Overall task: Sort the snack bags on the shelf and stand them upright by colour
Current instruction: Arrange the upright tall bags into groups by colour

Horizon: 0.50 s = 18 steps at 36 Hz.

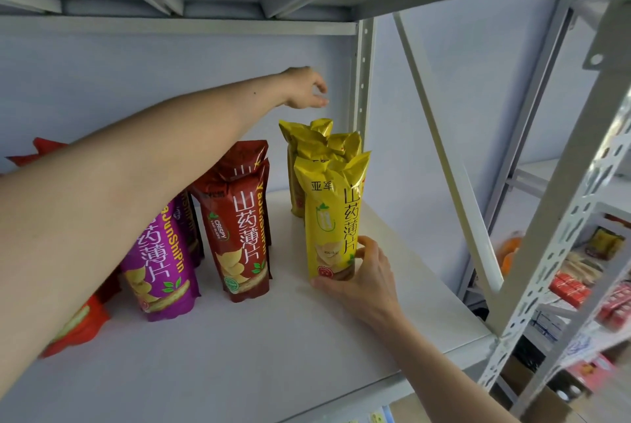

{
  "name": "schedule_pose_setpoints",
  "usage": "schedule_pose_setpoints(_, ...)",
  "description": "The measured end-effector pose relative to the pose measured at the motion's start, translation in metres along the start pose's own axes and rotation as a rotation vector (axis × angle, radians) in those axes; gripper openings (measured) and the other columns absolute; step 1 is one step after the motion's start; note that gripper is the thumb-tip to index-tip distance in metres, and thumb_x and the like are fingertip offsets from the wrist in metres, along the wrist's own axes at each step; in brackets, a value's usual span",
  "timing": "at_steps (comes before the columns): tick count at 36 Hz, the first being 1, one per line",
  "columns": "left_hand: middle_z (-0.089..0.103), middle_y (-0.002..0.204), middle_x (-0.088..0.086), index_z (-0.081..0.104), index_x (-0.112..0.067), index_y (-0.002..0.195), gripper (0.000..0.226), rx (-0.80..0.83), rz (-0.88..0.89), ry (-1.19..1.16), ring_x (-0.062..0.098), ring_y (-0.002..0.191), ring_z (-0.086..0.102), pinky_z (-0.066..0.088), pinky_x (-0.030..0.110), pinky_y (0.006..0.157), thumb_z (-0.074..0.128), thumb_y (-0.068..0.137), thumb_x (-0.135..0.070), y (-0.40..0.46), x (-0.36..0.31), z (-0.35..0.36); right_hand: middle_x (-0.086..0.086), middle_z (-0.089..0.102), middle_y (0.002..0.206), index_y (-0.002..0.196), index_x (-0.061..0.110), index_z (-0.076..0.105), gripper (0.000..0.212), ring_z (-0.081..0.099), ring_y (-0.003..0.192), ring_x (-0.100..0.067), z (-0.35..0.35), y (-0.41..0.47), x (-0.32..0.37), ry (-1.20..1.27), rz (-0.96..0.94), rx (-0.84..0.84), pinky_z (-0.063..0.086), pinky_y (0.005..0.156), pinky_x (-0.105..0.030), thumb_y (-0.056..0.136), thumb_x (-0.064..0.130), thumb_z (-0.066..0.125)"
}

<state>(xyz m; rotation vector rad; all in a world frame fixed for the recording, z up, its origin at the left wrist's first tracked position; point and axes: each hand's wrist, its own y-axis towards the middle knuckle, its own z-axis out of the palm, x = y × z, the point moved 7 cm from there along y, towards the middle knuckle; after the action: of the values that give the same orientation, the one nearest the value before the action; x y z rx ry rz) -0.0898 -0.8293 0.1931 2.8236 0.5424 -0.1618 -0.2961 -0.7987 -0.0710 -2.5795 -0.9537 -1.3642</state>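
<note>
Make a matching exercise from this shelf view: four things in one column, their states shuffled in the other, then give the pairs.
1. front yellow bag
2. left hand
3. dark red bag
4. purple bag

A. raised above the rear yellow bags, holding nothing
B. partly hidden behind the left forearm
C. gripped near its base by the right hand
D. standing untouched between purple and yellow

Pairs: 1-C, 2-A, 3-D, 4-B
</note>
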Motion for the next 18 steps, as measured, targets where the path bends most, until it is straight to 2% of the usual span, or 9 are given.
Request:
schedule_pose_setpoints(8,0.032,0.156,0.011,0.029,-0.017,0.152,0.056,0.262,-0.064,0.203,0.031,0.137,0.038,0.036,0.039,0.107,0.041,0.102,-0.039,0.018,0.016,0.044,0.008,0.05,0.123,0.142,0.027,0.032,0.121,0.044,0.12,-0.014,0.0,0.002,-0.002,0.003,0.007,0.013,0.041,0.101,-0.036,0.04,0.078,0.071)
schedule_pose_setpoints(12,0.023,0.158,0.013,0.017,-0.02,0.155,0.06,0.359,-0.142,0.187,0.037,0.137,0.036,0.04,0.037,0.089,0.032,0.103,-0.046,0.024,0.019,0.06,0.01,0.049,0.124,0.143,0.028,0.031,0.116,0.042,0.119,-0.013,0.002,0.002,-0.003,-0.015,-0.004,0.023,0.039,0.1,-0.033,0.045,0.073,0.075)
schedule_pose_setpoints(13,0.024,0.158,0.013,0.018,-0.022,0.155,0.061,0.364,-0.16,0.166,0.038,0.136,0.038,0.044,0.038,0.09,0.034,0.102,-0.048,0.025,0.019,0.06,0.01,0.049,0.124,0.143,0.029,0.031,0.116,0.042,0.119,-0.013,0.002,0.002,-0.003,-0.021,-0.007,0.023,0.039,0.1,-0.033,0.045,0.074,0.074)
schedule_pose_setpoints(15,0.028,0.155,0.014,0.025,-0.027,0.153,0.062,0.376,-0.201,0.115,0.04,0.133,0.041,0.05,0.05,0.095,0.043,0.099,-0.05,0.027,0.021,0.061,0.011,0.048,0.124,0.142,0.03,0.031,0.115,0.042,0.119,-0.012,0.002,0.002,-0.002,-0.03,-0.011,0.022,0.037,0.1,-0.031,0.045,0.074,0.074)
schedule_pose_setpoints(18,0.039,0.15,0.017,0.039,-0.023,0.146,0.061,0.421,-0.263,0.07,0.041,0.13,0.045,0.048,0.059,0.095,0.055,0.094,-0.049,0.027,0.024,0.06,0.012,0.048,0.124,0.142,0.03,0.031,0.113,0.042,0.119,-0.011,0.002,0.003,-0.001,-0.037,-0.017,0.023,0.035,0.1,-0.029,0.047,0.073,0.074)
